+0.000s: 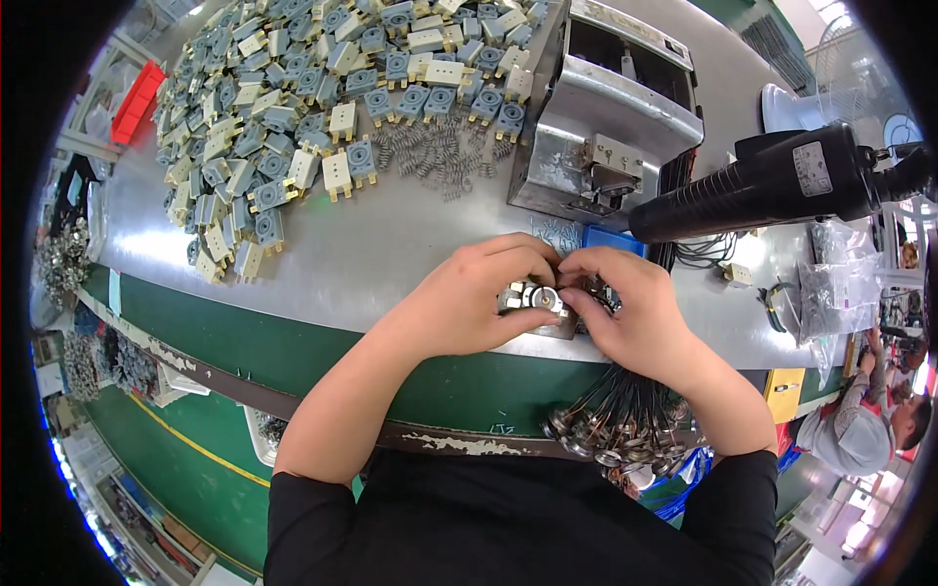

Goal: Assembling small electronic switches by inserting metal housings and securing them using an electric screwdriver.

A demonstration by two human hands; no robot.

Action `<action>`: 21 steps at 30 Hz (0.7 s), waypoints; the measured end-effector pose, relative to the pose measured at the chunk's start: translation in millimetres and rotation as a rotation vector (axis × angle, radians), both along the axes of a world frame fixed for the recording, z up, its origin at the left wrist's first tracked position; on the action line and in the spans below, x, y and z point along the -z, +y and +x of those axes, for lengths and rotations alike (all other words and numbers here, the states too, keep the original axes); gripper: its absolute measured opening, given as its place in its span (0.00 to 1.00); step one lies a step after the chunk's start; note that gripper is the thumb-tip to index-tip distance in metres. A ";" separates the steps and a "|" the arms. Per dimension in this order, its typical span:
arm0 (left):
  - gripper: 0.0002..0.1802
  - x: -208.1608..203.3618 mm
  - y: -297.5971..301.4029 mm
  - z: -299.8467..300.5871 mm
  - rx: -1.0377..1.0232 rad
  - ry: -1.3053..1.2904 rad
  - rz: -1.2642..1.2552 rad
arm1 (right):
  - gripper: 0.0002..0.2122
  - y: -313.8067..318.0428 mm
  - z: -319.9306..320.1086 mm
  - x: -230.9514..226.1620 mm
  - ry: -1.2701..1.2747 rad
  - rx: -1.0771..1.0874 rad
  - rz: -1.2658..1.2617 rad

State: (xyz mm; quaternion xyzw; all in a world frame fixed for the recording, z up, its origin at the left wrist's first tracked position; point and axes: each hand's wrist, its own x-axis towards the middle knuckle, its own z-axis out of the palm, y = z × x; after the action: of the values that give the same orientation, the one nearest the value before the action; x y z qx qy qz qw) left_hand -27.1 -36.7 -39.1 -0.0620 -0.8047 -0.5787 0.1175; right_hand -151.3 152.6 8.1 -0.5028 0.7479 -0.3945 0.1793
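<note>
My left hand (481, 296) curls its thumb and fingers round a small part with a round silvery centre (543, 300), near the table's front edge. My right hand (630, 301) meets it from the right, fingers bent and pressed in at the part's right side. What the right fingertips grip is mostly hidden; something dark and thin shows among them. Just under the part, a piece of a metal block (559, 329) shows. Behind my hands lie small screws (557, 232) and a blue tray (614, 240).
Grey and cream plastic housings with brass tabs (283, 107) pile up at the back left, with loose springs (445, 156) beside them. A metal machine (611, 117) and a black power screwdriver (752, 190) stand right. Dark wires with metal ends (620, 430) hang at the front edge. Another person (860, 430) sits far right.
</note>
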 end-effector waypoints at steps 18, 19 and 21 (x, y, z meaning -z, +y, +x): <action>0.14 -3.4 -4.8 -8.0 0.094 0.091 -0.151 | 0.46 -13.0 -64.8 -53.6 -0.417 -0.113 -0.513; 0.14 -4.4 -4.3 -8.4 0.088 0.092 -0.149 | 0.49 -16.9 -60.4 -51.1 -0.535 -0.085 -0.574; 0.14 -5.0 -4.4 -7.5 0.090 0.097 -0.156 | 0.49 -25.1 -58.1 -59.5 -0.651 -0.071 -0.605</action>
State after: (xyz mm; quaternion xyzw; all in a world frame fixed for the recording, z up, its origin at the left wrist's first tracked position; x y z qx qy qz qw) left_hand -34.6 -41.1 -34.1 -0.1351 -0.8371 -0.5152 0.1249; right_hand -209.4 127.5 67.6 -0.4078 0.4856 -0.7269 0.2635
